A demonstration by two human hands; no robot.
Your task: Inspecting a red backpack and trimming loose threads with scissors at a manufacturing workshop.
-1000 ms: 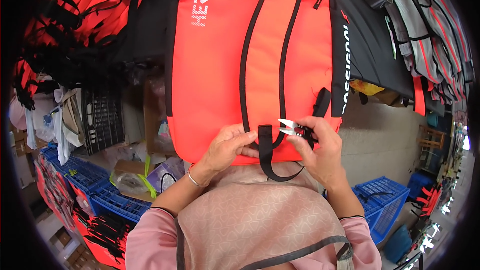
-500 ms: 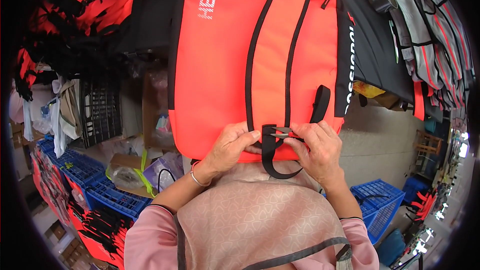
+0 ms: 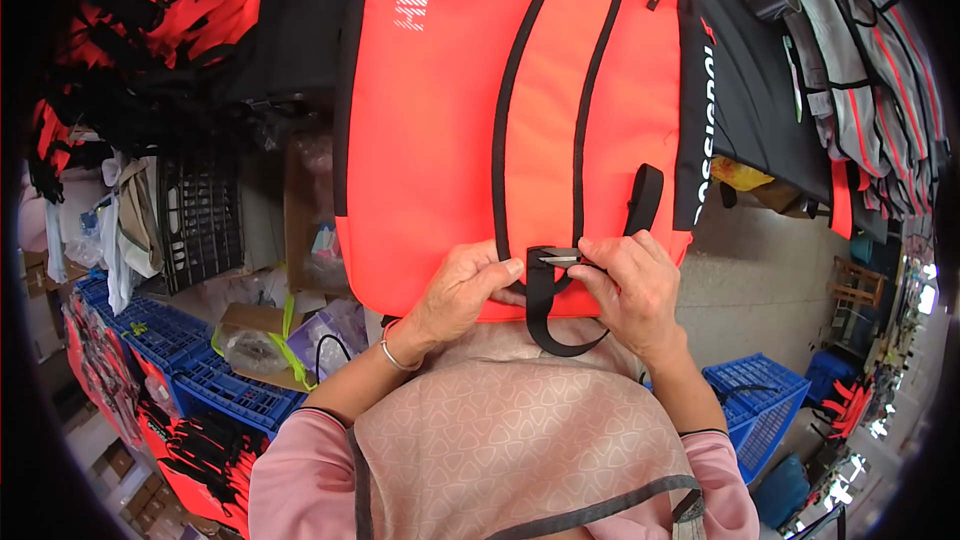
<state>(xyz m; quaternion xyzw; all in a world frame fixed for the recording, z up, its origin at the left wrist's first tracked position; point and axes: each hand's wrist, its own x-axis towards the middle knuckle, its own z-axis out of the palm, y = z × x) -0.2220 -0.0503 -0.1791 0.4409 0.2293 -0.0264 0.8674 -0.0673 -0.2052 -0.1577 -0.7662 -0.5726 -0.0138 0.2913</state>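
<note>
A bright red-orange backpack (image 3: 430,140) with black edging lies in front of me. Its orange shoulder strap (image 3: 545,110) runs down to a black buckle at the bag's near edge, where a loop of black webbing (image 3: 541,315) hangs. My left hand (image 3: 460,290) pinches the strap's lower end beside the buckle, thumb on top. In my right hand (image 3: 635,290) are small metal thread snips (image 3: 560,259), their blades pointing left across the buckle and lying close together. The handles are mostly hidden by my fingers. A second webbing loop (image 3: 648,195) stands up beyond my right hand.
Black fabric (image 3: 735,110) covers the surface under the bag. Red bags (image 3: 190,0) are heaped at far left, grey strap pieces (image 3: 850,70) at far right. Blue crates (image 3: 230,390) and an open carton (image 3: 255,345) stand low left; another blue crate (image 3: 755,400) is low right.
The snips' blades, spread apart earlier, have come together at the buckle. My right hand has shifted very slightly; my left hand keeps its hold.
</note>
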